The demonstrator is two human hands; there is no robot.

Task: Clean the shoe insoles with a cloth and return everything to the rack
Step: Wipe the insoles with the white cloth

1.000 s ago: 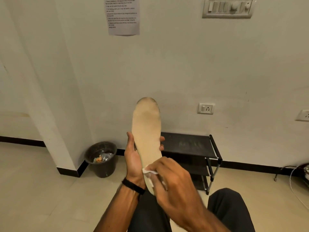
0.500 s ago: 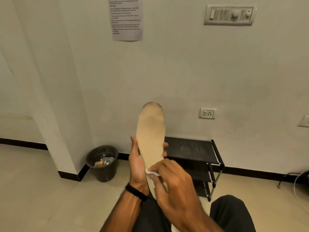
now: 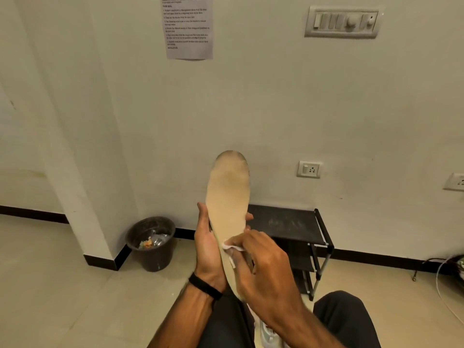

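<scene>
A beige shoe insole (image 3: 228, 194) stands upright in front of me, its toe end darkened with dirt. My left hand (image 3: 207, 244) grips it from behind at the lower half, thumb on the left edge and fingertips showing at the right edge. My right hand (image 3: 263, 262) pinches a small white cloth (image 3: 232, 248) against the insole's lower face. The black shoe rack (image 3: 288, 227) stands against the wall behind, its top shelf bare. A white shoe (image 3: 268, 334) shows between my knees at the bottom.
A dark bin (image 3: 152, 243) with rubbish sits on the floor beside a wall corner at the left. Cables (image 3: 444, 277) lie on the floor at the far right. Sockets and a switch panel (image 3: 342, 21) are on the wall.
The view has tilted slightly, shifting the scene. My right hand with the cloth has slid a little up the insole. The left hand keeps its hold.
</scene>
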